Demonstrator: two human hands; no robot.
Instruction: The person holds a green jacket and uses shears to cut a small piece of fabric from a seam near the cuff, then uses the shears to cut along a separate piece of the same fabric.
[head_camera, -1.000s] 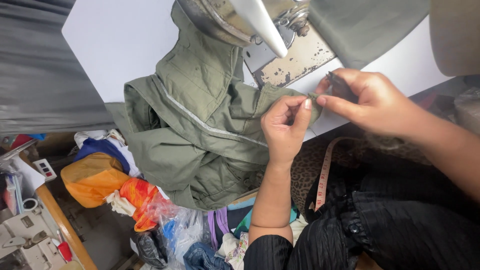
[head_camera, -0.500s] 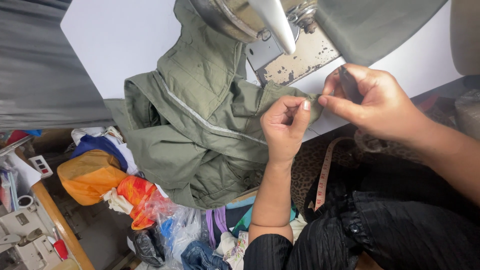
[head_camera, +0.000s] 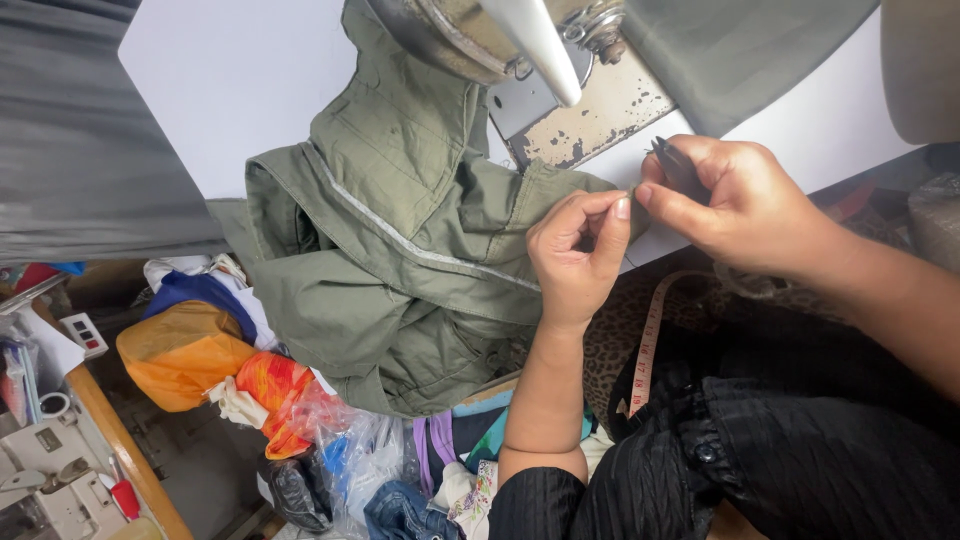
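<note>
Olive-green garment (head_camera: 400, 260) lies bunched on the white tabletop (head_camera: 240, 90), spilling over the near edge toward the person's lap, its top end tucked under the sewing machine head (head_camera: 500, 35). Left hand (head_camera: 578, 255) has its grip pressed together, pinching the fabric edge near a seam. Right hand (head_camera: 735, 205) pinches a small dark tool (head_camera: 675, 165), likely a thread snip or seam ripper, too small to be sure, tip right at the same edge. Step looks like trimming or picking a thread; next move calls for keeping the fabric taut and a fine cut without nicking cloth. Pink measuring tape (head_camera: 645, 350) drapes over the lap. Below left, the floor is cluttered: orange bag (head_camera: 180, 355), clear plastic bags (head_camera: 350, 460), fabric scraps.
</note>
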